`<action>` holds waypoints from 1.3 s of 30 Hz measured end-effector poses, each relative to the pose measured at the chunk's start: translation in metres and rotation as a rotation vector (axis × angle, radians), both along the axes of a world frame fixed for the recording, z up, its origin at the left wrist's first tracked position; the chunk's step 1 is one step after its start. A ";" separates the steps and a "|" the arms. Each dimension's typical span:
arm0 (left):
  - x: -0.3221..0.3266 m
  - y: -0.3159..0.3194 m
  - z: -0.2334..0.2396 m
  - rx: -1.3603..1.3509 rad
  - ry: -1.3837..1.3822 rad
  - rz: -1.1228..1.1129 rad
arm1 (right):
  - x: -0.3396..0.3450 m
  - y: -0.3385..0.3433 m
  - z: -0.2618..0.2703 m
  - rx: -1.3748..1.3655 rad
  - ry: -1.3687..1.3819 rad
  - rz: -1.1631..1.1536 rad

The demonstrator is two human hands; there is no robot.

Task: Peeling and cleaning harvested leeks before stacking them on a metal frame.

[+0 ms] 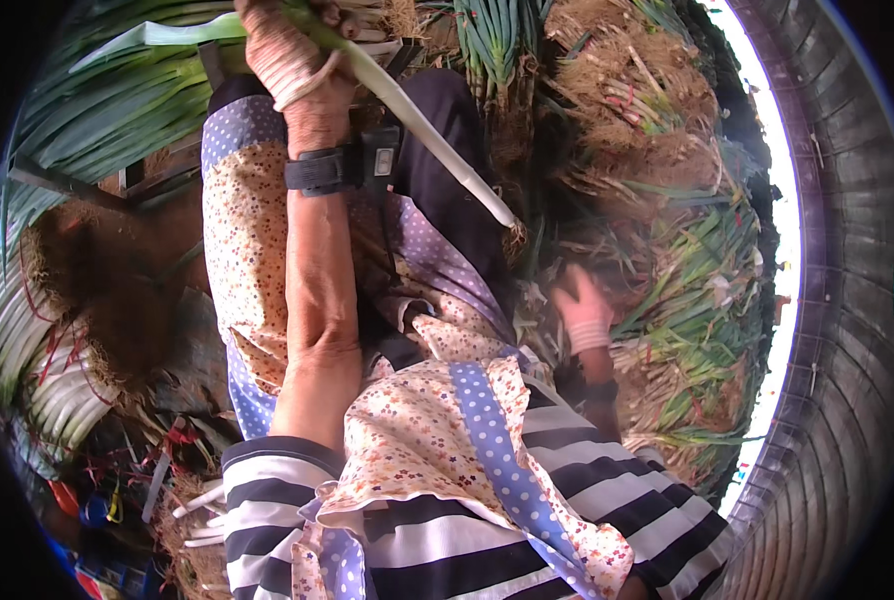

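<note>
My left hand (293,67), in a thin worn glove with a black strap and device at the wrist, is closed around a long leek or large green onion (432,135). The white stalk slants down to the right over my knee and ends in a small root tuft; a pale green leaf reaches left beyond the hand. My right hand (583,304), in a pinkish glove with white bands, is low at my right side near loose stalks and leaves. Its fingers look spread and nothing shows in them, though the area is hazy.
Green onions with red ties (687,300) and root-covered bundles (634,97) lie along the right. An upright bundle (495,45) stands ahead. At left, long green leaves (139,105) rest on a dark metal frame (68,184), above tied white-stalked bundles (64,390). A curved ribbed cover (859,300) rises at far right.
</note>
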State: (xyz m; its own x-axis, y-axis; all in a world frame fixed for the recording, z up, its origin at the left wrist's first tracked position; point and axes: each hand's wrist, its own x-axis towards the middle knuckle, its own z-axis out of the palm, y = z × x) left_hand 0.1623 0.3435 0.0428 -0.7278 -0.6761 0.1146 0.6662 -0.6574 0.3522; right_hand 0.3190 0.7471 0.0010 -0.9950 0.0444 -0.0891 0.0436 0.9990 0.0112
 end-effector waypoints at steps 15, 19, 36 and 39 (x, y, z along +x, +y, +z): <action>0.006 0.007 0.014 -0.112 -0.012 -0.027 | -0.143 -0.100 -0.059 -0.044 0.130 0.111; 0.003 -0.001 0.005 -0.043 0.072 -0.131 | -0.131 -0.046 -0.088 -0.303 0.217 0.084; -0.005 -0.027 -0.042 0.058 0.447 -0.564 | -0.089 -0.117 0.014 -0.767 0.059 0.487; -0.005 -0.029 -0.047 0.132 0.449 -0.548 | -0.090 -0.118 0.016 -0.745 0.043 0.514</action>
